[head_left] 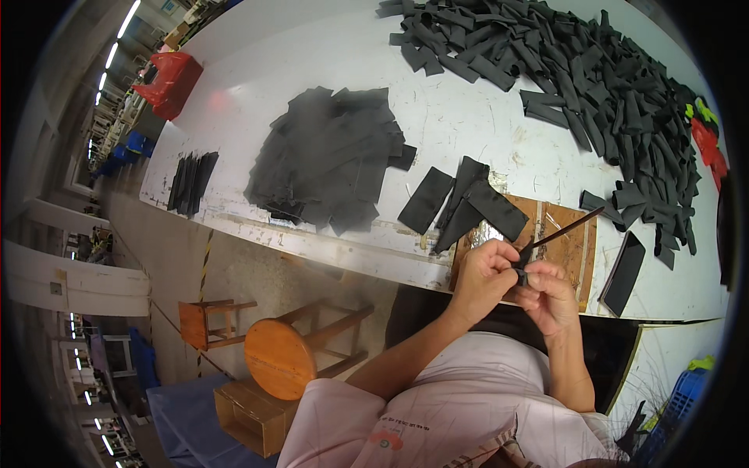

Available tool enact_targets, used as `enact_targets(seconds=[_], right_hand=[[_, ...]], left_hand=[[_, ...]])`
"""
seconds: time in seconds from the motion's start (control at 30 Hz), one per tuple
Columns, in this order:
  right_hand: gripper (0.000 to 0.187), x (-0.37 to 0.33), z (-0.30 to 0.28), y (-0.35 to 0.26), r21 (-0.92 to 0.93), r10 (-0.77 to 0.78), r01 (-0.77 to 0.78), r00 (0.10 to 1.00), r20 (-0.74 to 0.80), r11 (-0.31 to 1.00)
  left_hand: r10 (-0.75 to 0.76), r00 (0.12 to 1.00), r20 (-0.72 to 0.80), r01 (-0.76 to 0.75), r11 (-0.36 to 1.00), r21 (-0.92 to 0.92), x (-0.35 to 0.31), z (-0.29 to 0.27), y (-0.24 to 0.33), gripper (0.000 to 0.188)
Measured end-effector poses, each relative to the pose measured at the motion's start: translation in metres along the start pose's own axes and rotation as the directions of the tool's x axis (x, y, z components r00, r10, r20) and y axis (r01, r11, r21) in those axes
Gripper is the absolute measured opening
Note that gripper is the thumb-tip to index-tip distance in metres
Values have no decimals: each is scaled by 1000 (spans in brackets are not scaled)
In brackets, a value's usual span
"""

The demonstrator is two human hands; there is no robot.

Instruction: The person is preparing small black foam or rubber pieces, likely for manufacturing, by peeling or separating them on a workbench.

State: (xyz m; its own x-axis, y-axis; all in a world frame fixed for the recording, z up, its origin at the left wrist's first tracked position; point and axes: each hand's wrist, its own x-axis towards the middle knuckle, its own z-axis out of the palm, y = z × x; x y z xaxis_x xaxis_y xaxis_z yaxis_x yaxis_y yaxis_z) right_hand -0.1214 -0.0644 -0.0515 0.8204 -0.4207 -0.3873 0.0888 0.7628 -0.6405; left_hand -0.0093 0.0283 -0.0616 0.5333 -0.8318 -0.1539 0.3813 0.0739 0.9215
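Note:
My left hand (485,279) and my right hand (551,298) meet above a worn brown board (580,253) at the table's near edge. Both are closed, pinching a small piece of black fabric (524,265) between their fingertips. A thin dark stick-like thing (573,226) slants up and right from beside the fingers; its lower end is hidden, and I cannot tell whether it is held. Just beyond my left hand lie loose flat black fabric pieces (496,210), partly on the board. Another flat black piece (426,200) rests left of them.
A wide stack of flat black pieces (324,152) covers the table's middle left. Dark strips (192,183) lie farther left. Rolled black fabric pieces (577,86) heap at far right. A phone-like dark slab (624,274) is near my right hand. Wooden stools (281,357) stand below left.

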Motion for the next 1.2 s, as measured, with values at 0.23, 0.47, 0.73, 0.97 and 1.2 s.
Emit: enact_targets(seconds=[0.23, 0.47, 0.73, 0.97, 1.2], right_hand=[[15, 3, 2, 4, -158, -54, 55, 999, 10, 986], [20, -8, 2, -1, -10, -192, 197, 965, 177, 980], [4, -20, 29, -40, -602, -599, 564, 782, 171, 565], [15, -21, 67, -110, -611, -464, 508, 851, 246, 607], [17, 28, -4, -79, -294, -15, 56, 990, 138, 954]], left_hand=[[102, 991, -92, -90, 989, 119, -5, 7, 9, 22], [-201, 747, 633, 602, 609, -517, -20, 12, 39, 38], [447, 875, 187, -478, 736, 480, -12, 38, 39, 30], [59, 914, 403, 222, 757, -615, 18, 51, 105, 12], [-252, 805, 537, 592, 409, -695, 53, 22, 51, 18]])
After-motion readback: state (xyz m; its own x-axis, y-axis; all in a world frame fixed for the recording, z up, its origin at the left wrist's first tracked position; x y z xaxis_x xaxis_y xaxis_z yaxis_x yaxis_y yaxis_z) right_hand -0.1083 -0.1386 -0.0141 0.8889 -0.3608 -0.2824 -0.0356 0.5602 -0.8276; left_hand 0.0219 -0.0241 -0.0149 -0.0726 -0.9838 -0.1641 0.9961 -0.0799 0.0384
